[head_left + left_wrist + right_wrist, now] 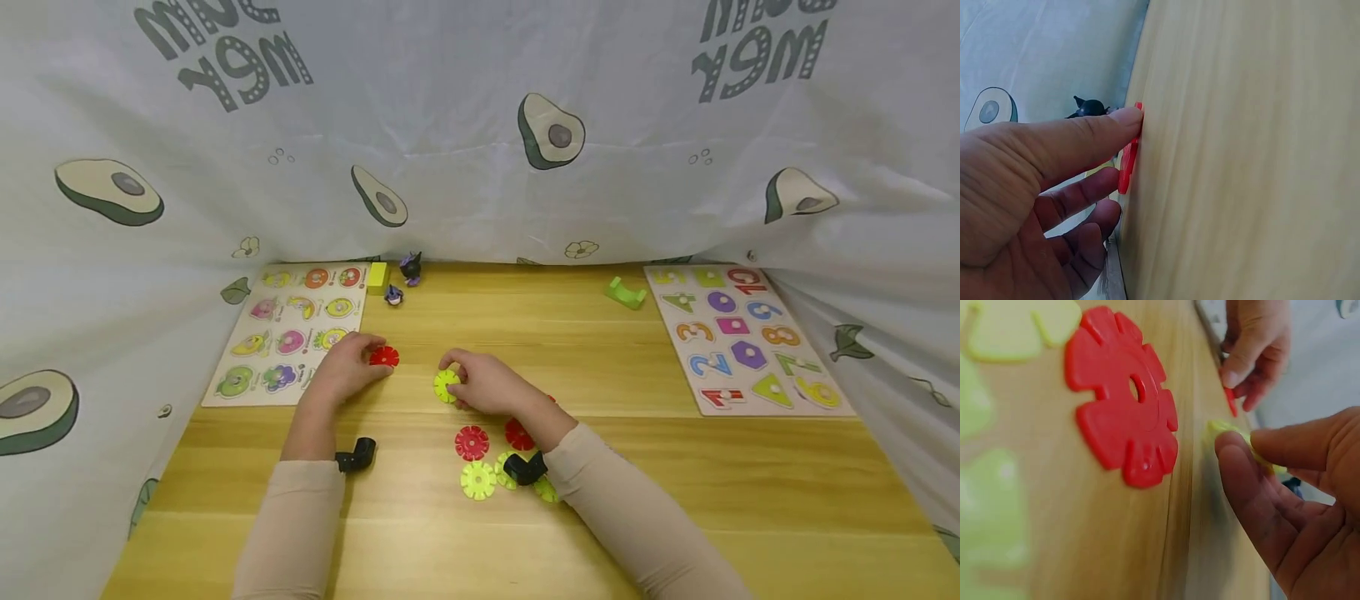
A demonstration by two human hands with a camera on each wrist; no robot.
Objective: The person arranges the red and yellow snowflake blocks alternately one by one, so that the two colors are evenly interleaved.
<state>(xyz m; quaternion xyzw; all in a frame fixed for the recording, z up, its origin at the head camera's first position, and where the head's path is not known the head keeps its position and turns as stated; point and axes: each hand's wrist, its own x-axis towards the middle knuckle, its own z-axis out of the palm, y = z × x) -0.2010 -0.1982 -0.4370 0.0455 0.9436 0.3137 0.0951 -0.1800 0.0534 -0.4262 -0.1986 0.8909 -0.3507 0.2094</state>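
Observation:
My left hand pinches a red notched plastic disc at the edge of the fruit puzzle board. In the left wrist view, the thumb and fingers grip this disc at its rim, close to the wooden table. To the right, my right hand holds a yellow notched disc between thumb and fingers, as the right wrist view also shows. Below that hand, a red disc and a yellow one lie flat. Several more lie beside them, partly hidden under the right forearm.
The fruit puzzle board lies at the left, a number-and-shape board at the right. Toward the back stand a yellow block, two small dark figures and a green curved block. A printed curtain hangs behind the table.

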